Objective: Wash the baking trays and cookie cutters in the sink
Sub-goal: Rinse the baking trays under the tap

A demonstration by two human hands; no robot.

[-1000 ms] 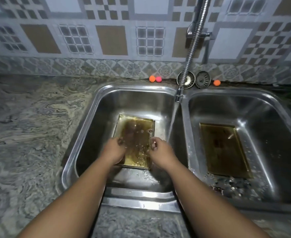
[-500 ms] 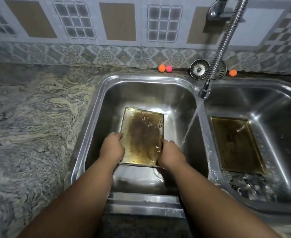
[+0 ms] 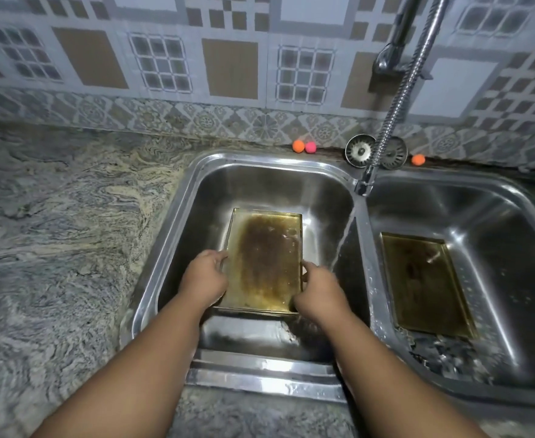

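Fingers (image 3: 218, 255) gripping tray (image 3: 266, 260), left hand (image 3: 204, 276), right hand (image 3: 319, 290)

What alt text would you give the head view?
A person's left hand and right hand grip the long edges of a stained baking tray in the left sink basin. Water from the faucet hose falls just right of it, and a second tray lies in the right basin.

left hand (image 3: 204, 276): curled, gripping | right hand (image 3: 320, 290): curled, gripping
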